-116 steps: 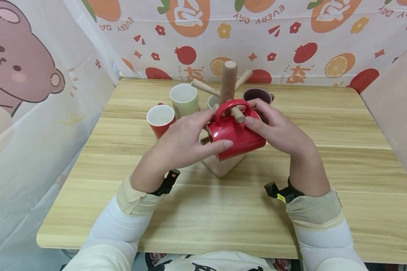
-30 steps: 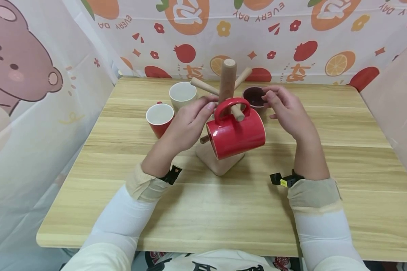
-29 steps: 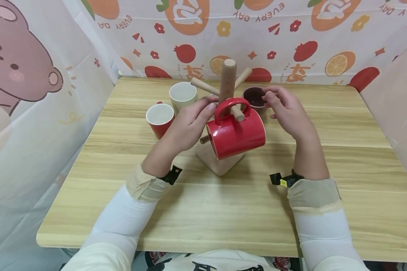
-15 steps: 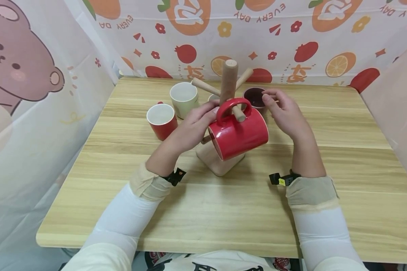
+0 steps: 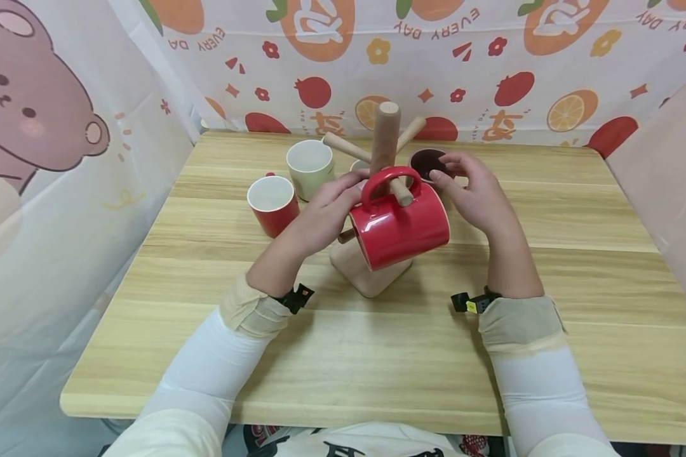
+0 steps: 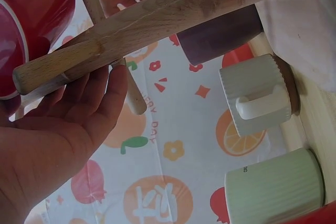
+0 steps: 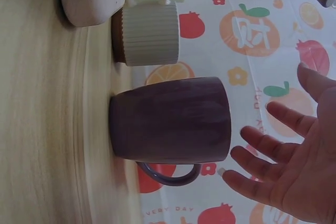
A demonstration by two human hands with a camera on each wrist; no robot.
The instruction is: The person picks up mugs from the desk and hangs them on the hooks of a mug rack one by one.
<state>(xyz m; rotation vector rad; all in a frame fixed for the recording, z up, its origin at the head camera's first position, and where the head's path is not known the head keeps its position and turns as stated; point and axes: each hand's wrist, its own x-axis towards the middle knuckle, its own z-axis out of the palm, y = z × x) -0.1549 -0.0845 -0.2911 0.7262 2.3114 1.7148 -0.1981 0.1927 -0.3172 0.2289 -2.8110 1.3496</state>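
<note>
A glossy red mug [image 5: 403, 231] hangs by its handle on a front peg of the wooden mug tree [image 5: 384, 136]. My left hand [image 5: 322, 216] is beside that mug's rim; the left wrist view shows its fingers [image 6: 107, 90] curled around the tree's post, thumb partly hidden. Behind the tree on the right, a dark purple mug [image 5: 425, 163] stands upright on the table. My right hand [image 5: 477, 193] hovers at its rim with loosely bent fingers. From the right wrist, those fingers [image 7: 262, 140] are spread and apart from the purple mug, holding nothing.
On the left stand a red mug with white inside [image 5: 277, 216] and a pale green mug [image 5: 311, 171]. A ribbed cream mug [image 7: 152, 32] stands behind the tree, mostly hidden from the head. A printed cloth [image 5: 234, 63] hangs behind the table [image 5: 320, 368].
Earlier both hands were on the hanging red mug. They let go of it; the left shifted to the tree's post, the right to the purple mug, drifting slightly left over its rim lately.
</note>
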